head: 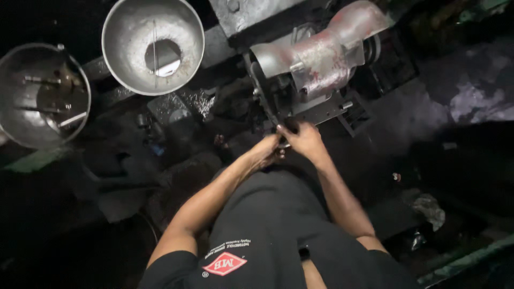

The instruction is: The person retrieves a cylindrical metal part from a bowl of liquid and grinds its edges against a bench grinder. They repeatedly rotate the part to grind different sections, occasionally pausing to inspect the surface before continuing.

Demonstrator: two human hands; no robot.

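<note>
My two hands meet at the lower end of a black drive belt [261,92] that runs down the left side of a grey metal machine [321,53] with a curved, red-stained cover. My right hand [305,140] lies over the belt's lower loop, fingers curled on it. My left hand [266,151] is just left of it, fingers bent around a dark part under the belt; what it grips is lost in shadow. Both forearms reach up from my black shirt.
A round metal funnel-like bowl [152,45] with a hole in its middle stands at the upper left. A second metal drum [40,96] with rods inside is at the far left. Dark greasy floor and crumpled plastic [428,206] lie to the right.
</note>
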